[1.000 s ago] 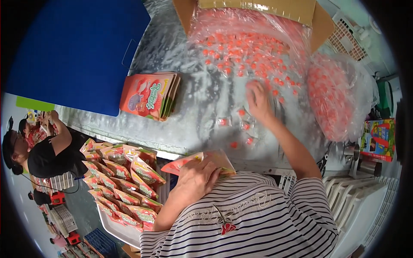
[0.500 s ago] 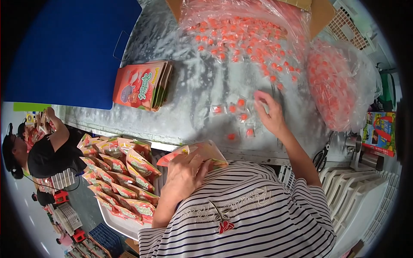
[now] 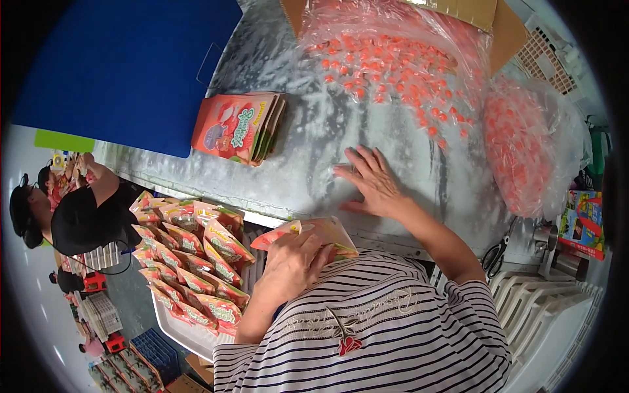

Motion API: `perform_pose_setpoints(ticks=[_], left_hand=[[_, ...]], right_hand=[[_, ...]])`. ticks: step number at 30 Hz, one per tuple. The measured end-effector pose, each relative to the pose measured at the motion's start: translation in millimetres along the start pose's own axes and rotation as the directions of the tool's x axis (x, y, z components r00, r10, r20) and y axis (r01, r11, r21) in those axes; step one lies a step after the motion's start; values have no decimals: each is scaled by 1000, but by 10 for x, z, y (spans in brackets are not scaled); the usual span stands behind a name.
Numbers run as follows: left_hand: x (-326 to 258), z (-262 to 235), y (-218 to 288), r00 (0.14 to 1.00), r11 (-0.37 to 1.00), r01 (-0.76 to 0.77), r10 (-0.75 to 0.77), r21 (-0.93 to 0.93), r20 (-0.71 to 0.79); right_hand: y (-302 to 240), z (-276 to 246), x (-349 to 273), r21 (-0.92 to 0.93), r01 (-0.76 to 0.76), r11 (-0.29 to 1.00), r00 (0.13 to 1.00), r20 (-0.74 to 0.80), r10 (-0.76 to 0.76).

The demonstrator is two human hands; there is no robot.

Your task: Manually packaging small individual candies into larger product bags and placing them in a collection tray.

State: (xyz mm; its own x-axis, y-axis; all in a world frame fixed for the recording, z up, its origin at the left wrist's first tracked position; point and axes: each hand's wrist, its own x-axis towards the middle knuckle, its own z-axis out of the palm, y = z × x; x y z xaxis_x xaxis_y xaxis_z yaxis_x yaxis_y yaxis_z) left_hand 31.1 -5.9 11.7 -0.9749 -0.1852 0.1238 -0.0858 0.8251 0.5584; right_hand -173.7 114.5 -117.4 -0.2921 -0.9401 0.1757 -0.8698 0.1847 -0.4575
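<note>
My left hand [image 3: 291, 262] holds a pink pouch [image 3: 327, 230] against my striped shirt, just below the table's near edge. On the plastic-covered table [image 3: 295, 164], my right hand [image 3: 370, 183] lies palm down with its fingers spread. No loose candy shows around it; whatever is under the palm is hidden. Beyond that hand, a heap of small orange-red candies [image 3: 393, 65] lies in a clear plastic bag inside a cardboard box [image 3: 498, 26]. A stack of flat pink pouches [image 3: 239, 128] rests on the table to the left.
A second clear bag of candies [image 3: 524, 150] bulges at the right. A white tray [image 3: 180, 331] with several filled pouches sits lower left. There is a blue board [image 3: 124, 65] at far left, scissors [image 3: 495, 252] at the right edge, and a person in black [image 3: 82, 213] working at left.
My right hand has slid back toward the near table edge and flattened. The several loose candies that lay around it are no longer visible. My left hand still holds the pouch.
</note>
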Motion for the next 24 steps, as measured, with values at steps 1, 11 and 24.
perform_pose_setpoints(ticks=[1,11,24], left_hand=[[-13,-14,2,1000,1000,-4,4,11,-17],[327,-360,85,995,996,-91,91,0,-49],[827,248,49,966,986,-143,157,-81,207]], right_hand=[[2,30,22,8,51,999,996,-77,-50],[84,122,-489,-55,92,994,972,-214,-101],[-337,-1091,-23,937,30,-348,799,186,572]])
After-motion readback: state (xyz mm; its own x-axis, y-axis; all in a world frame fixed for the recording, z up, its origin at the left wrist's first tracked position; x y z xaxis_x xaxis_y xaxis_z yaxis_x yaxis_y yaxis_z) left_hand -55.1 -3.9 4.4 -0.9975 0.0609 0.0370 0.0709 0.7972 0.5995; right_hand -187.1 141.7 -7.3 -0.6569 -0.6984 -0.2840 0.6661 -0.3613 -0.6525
